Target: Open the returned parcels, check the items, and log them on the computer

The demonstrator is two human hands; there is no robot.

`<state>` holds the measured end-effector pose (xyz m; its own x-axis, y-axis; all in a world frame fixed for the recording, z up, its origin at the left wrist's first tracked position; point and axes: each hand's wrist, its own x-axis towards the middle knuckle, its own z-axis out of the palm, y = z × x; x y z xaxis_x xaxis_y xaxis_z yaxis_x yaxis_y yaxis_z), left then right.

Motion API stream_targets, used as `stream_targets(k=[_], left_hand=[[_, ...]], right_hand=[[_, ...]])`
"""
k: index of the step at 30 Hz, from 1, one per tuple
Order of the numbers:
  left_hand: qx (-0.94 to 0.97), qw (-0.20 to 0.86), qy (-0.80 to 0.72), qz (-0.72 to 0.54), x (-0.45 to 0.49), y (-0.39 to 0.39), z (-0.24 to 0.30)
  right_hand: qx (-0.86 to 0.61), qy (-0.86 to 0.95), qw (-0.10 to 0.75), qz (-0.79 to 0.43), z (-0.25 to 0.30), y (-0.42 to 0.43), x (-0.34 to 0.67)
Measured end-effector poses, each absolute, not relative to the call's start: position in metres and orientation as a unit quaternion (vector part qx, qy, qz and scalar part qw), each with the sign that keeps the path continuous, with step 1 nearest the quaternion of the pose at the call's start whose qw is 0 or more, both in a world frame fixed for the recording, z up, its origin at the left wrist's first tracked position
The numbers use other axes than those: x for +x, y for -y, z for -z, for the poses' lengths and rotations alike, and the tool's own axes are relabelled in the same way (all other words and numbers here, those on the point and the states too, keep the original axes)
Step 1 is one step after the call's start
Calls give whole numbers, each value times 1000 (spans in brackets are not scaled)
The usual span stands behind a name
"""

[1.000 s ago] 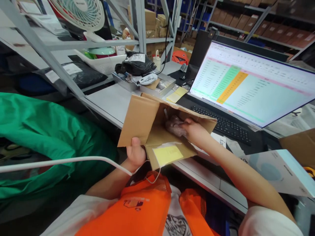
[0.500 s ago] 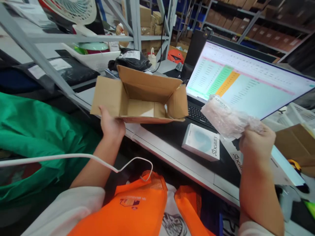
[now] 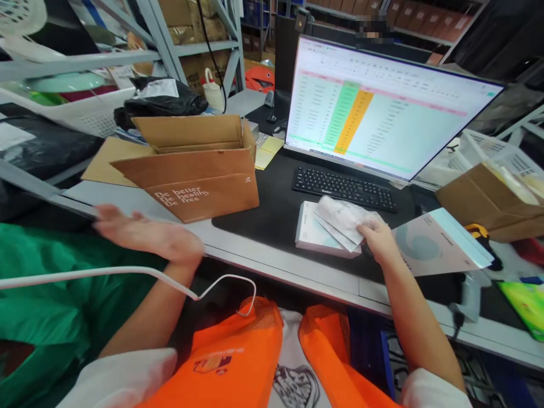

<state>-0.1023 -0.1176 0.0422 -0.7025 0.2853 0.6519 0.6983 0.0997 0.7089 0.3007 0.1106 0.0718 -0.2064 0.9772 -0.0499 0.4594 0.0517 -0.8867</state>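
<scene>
My left hand (image 3: 147, 233) is open, fingers stretched out and a little blurred, in front of the brown cardboard box (image 3: 212, 190) and apart from it. That box stands on the table with its top flaps up and white lettering on its front side; its inside is hidden. In my right hand (image 3: 377, 237) is the edge of a clear plastic-wrapped packet (image 3: 344, 218) with flat, pale pieces. The packet lies over a small white box (image 3: 306, 229) with a printed lid. A larger pale carton (image 3: 437, 243) with a swirl print is to the right of this hand.
Behind the small box are a black keyboard (image 3: 344, 187) and a monitor (image 3: 382, 113). An open brown carton (image 3: 493, 198) and a handheld scanner (image 3: 471, 294) are on the right. Black plastic parcels (image 3: 170, 102) and a white basket (image 3: 91, 113) stand at the left.
My left hand has let go of the cardboard box, which now stands upright on the table. My right hand has brought the packet left and down over the small white box.
</scene>
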Motion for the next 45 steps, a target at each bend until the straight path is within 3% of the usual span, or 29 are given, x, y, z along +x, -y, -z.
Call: stream_targets(k=[3,7,10,13,17,21,25,30,34,40,45], left_hand=[[-492,102,668,549,-42,96,-38],[-785,-27,400,473,7,33,-52],[-800,-58,421,423,30,-29,-69],[-842,-116,436,296,53,-82,-84],[-855,-158,434,237,73,-124,-93],[-730,-142,470,474,54,-141,-89],[-538,-75,520,659,13,-131,-75],[-455,-9,612,647,-15,-93,-37],[-442,2,641,628,-25,-86,-12],[-537,37,641,547,-28,-85,-13],[-573,55,626,525,-27,-79,-18]], right_hand=[[-530,678,270,-433,-78,-120,301],[-469,716,278,-437,-77,-128,302],[-435,733,264,-451,-70,-129,303],[-398,756,262,-448,-63,-129,304],[-341,765,357,-414,-56,-131,307],[-372,690,486,-387,-47,-143,314],[-431,677,477,-358,-40,-148,316],[-386,773,405,-299,-41,-131,309],[-352,803,394,-276,-46,-121,307],[-352,798,440,-215,-53,-123,307],[-424,754,498,-56,-83,-113,339]])
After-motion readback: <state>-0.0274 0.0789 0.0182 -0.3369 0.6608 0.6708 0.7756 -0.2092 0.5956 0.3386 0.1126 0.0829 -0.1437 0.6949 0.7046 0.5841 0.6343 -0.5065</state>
